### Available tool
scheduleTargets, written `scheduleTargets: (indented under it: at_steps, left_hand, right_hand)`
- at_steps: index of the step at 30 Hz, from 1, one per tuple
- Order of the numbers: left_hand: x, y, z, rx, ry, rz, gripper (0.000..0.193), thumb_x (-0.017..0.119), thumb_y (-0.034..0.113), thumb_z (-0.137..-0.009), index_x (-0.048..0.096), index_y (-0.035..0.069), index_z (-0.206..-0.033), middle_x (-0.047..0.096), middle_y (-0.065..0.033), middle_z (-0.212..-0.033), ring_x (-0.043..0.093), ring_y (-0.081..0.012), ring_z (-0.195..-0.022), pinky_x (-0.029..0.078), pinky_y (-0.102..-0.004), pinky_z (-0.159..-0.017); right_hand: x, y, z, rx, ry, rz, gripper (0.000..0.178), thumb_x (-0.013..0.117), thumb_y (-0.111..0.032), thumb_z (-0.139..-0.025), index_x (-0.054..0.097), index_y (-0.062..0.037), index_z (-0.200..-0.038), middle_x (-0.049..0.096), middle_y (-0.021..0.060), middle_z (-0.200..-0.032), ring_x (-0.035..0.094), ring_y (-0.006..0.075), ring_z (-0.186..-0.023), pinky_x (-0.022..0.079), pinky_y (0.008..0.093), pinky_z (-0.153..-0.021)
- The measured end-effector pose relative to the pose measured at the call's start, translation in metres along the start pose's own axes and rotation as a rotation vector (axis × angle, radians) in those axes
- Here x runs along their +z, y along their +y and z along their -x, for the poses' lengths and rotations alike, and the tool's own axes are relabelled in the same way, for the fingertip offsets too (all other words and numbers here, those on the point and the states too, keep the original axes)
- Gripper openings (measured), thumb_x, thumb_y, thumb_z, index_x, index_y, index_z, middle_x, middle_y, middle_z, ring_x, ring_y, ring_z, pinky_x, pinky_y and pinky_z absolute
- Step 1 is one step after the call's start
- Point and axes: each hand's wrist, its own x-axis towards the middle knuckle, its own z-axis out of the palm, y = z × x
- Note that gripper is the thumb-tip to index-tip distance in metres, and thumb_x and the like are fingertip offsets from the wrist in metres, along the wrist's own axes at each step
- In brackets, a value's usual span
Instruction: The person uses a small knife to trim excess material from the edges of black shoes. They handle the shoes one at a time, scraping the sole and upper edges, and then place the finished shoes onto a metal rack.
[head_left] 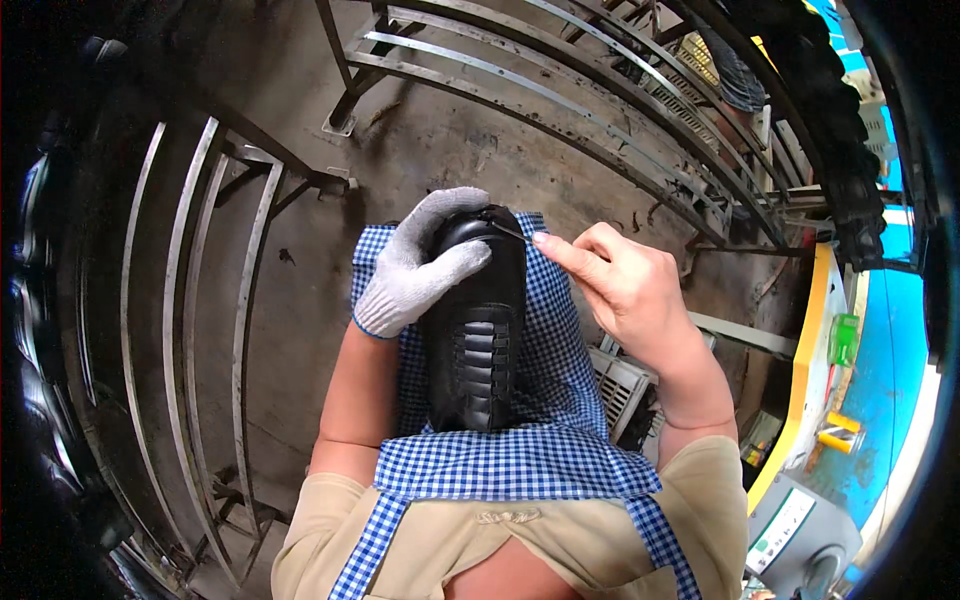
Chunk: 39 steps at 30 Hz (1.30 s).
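A black leather shoe (487, 290) lies along my lap on a blue-and-white checked apron (515, 460), its toe pointing away from me. My left hand (425, 268), in a pale knit glove, is closed around the toe end from the left, the thumb across its top. Bare and closed, my right hand (632, 285) pinches a thin metal tool (512, 232) at the right of the toe. The tool's tip meets the shoe near the toe edge. Most of its handle is hidden in my fingers, so its exact kind cannot be made out.
Metal rack rails (180, 290) stand on the left, and a longer rack (480, 85) crosses ahead. On the right is a blue-topped bench (895, 350) with a yellow edge, holding a green object (845, 340) and a yellow cylinder (840, 433). A pale plastic crate (622, 388) sits low beside my right arm.
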Motion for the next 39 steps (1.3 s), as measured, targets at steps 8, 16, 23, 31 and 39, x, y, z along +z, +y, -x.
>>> scheduleTargets:
  at_steps: [8, 16, 23, 31, 39]
  left_hand:
    - [-0.002, -0.001, -0.002, 0.011, 0.002, -0.028, 0.047, 0.075, 0.012, -0.082, 0.059, 0.004, -0.125, 0.064, -0.0090, -0.118, 0.059, -0.0193, -0.112, 0.046, -0.0337, -0.101]
    - [-0.003, 0.002, -0.001, -0.043, -0.003, -0.019, 0.055, 0.075, 0.016, -0.078, 0.054, 0.005, -0.129, 0.061, -0.0107, -0.121, 0.057, -0.0225, -0.113, 0.043, -0.0372, -0.103]
    - [-0.005, -0.001, 0.000, -0.014, 0.021, -0.071, 0.054, 0.078, 0.018, -0.079, 0.054, 0.003, -0.126, 0.062, -0.0119, -0.118, 0.059, -0.0212, -0.111, 0.047, -0.0350, -0.100]
    - [-0.005, 0.001, 0.001, -0.024, 0.015, -0.071, 0.054, 0.078, 0.019, -0.079, 0.055, 0.003, -0.125, 0.062, -0.0117, -0.117, 0.059, -0.0213, -0.111, 0.047, -0.0344, -0.099]
    - [-0.003, 0.004, 0.003, 0.022, 0.050, -0.114, 0.052, 0.078, 0.017, -0.078, 0.056, 0.003, -0.124, 0.063, -0.0115, -0.116, 0.060, -0.0215, -0.110, 0.047, -0.0345, -0.099]
  right_hand:
    - [-0.001, 0.002, -0.006, 0.008, -0.049, 0.029, 0.046, 0.065, -0.003, -0.079, 0.067, -0.0218, -0.121, 0.058, 0.0057, -0.080, 0.063, 0.0241, -0.064, 0.052, 0.0369, -0.055]
    - [0.004, 0.003, -0.008, -0.002, -0.043, 0.036, 0.047, 0.064, -0.003, -0.080, 0.065, -0.0199, -0.124, 0.058, 0.0061, -0.081, 0.063, 0.0245, -0.063, 0.052, 0.0368, -0.055]
    - [0.009, 0.001, -0.007, 0.033, -0.017, -0.023, 0.043, 0.065, -0.004, -0.083, 0.065, -0.0176, -0.123, 0.058, 0.0064, -0.079, 0.063, 0.0259, -0.062, 0.051, 0.0372, -0.053]
    - [0.023, -0.006, 0.002, 0.086, 0.071, -0.076, 0.044, 0.067, -0.002, -0.082, 0.066, -0.0172, -0.123, 0.059, 0.0069, -0.079, 0.063, 0.0256, -0.061, 0.051, 0.0371, -0.053]
    - [0.045, -0.024, 0.007, 0.221, 0.217, -0.139, 0.042, 0.067, 0.000, -0.084, 0.065, -0.0137, -0.124, 0.059, 0.0090, -0.078, 0.063, 0.0267, -0.060, 0.051, 0.0377, -0.054]
